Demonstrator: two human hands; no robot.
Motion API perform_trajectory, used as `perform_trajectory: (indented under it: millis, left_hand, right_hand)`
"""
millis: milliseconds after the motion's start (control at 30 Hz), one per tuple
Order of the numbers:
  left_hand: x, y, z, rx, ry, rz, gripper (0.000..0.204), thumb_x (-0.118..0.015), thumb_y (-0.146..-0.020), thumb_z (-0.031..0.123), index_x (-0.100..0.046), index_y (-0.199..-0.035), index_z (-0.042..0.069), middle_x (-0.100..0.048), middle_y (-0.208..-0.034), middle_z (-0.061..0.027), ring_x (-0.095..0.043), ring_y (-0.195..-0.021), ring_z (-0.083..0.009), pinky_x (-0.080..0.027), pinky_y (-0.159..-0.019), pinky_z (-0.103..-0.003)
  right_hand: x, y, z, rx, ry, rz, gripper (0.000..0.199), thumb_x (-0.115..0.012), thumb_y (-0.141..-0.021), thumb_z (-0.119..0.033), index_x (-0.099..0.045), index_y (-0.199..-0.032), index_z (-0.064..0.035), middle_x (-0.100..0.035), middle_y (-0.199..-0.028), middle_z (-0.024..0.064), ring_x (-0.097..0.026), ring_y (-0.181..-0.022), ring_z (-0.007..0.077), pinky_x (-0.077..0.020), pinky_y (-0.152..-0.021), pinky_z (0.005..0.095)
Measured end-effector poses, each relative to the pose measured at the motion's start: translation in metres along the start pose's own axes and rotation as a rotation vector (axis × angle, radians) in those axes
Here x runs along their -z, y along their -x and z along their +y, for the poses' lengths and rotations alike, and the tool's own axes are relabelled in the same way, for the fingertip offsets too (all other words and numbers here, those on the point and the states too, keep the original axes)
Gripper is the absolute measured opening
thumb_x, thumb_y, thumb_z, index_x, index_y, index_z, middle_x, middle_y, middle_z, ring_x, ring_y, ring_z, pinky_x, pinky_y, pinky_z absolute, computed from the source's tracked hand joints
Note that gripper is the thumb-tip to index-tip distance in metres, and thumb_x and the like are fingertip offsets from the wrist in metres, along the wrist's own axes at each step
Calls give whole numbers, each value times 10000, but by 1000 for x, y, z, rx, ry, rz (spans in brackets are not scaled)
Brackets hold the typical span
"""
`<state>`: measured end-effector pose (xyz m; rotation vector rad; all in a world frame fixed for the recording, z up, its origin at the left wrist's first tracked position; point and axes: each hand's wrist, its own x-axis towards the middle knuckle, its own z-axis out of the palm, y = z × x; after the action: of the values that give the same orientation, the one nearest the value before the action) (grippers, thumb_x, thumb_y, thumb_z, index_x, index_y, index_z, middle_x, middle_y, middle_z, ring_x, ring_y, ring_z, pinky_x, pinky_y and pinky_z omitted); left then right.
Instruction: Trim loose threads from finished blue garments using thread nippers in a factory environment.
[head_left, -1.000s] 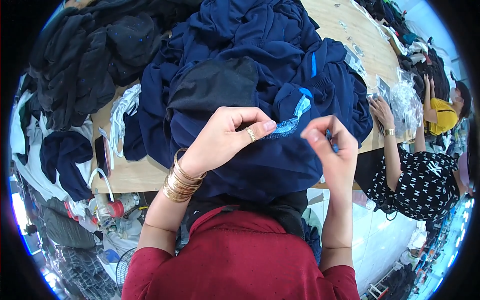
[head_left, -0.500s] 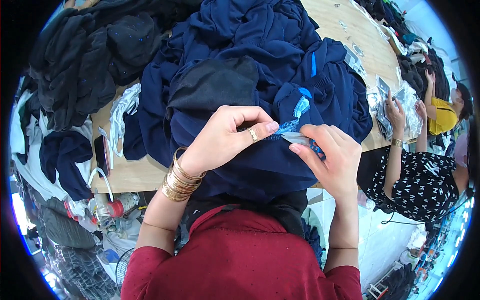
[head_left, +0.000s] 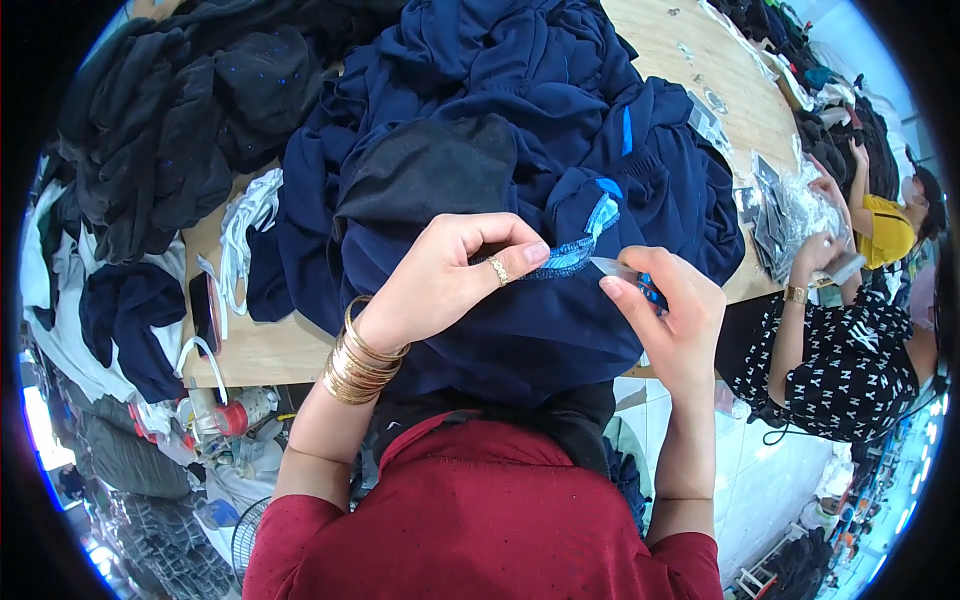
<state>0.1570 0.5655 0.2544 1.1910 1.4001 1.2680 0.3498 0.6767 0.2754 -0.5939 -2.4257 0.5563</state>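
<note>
Before me lies a navy garment (head_left: 480, 335), its light-blue inner strip (head_left: 572, 257) turned out along a stitched edge. My left hand (head_left: 450, 265), with gold bangles at the wrist, is closed in a pinch of thumb and forefinger on that edge. Closed round a small pair of thread snips (head_left: 612, 267), my right hand (head_left: 682, 315) is just to the right of the strip. The pale blades point left, their tips close to the strip; whether they touch it I cannot tell. A patterned blue part shows beneath my right fingers.
A navy cloth heap (head_left: 480, 60) rises beyond the garment on a wooden table (head_left: 735, 80). Black clothes (head_left: 150, 120) and white straps (head_left: 250, 220) lie left, near a phone (head_left: 205, 312). At right, a co-worker in a black patterned top (head_left: 830, 365) handles clear plastic packets (head_left: 795, 215).
My right hand and the snips have drawn slightly right, away from the seam. More of the blue strip shows. My left hand has barely moved; the co-worker's hands have shifted lower.
</note>
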Motion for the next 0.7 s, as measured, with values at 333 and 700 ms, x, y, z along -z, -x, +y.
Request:
perform_trajectory:
  millis: [333, 700]
  left_hand:
    - [-1, 1, -1, -13, 34, -3, 190, -550, -908, 144, -608, -906, -38, -542, -772, 28, -455, -738, -34, -383, -679, -186]
    - [-3, 4, -2, -87, -35, -20, 183, -534, -907, 111, -618, -1002, -21, -598, -859, -41, -537, -807, -91, -425, -747, -226]
  right_hand:
    - [-11, 8, -5, -154, -236, 11, 163, -721, -754, -158, -630, -842, -55, -615, -740, 38, -531, -574, 114, -419, -527, 232]
    - [-20, 7, -7, -219, -385, 39, 248, -685, -809, -198, -597, -996, -61, -629, -833, 79, -536, -627, 128, -440, -589, 229]
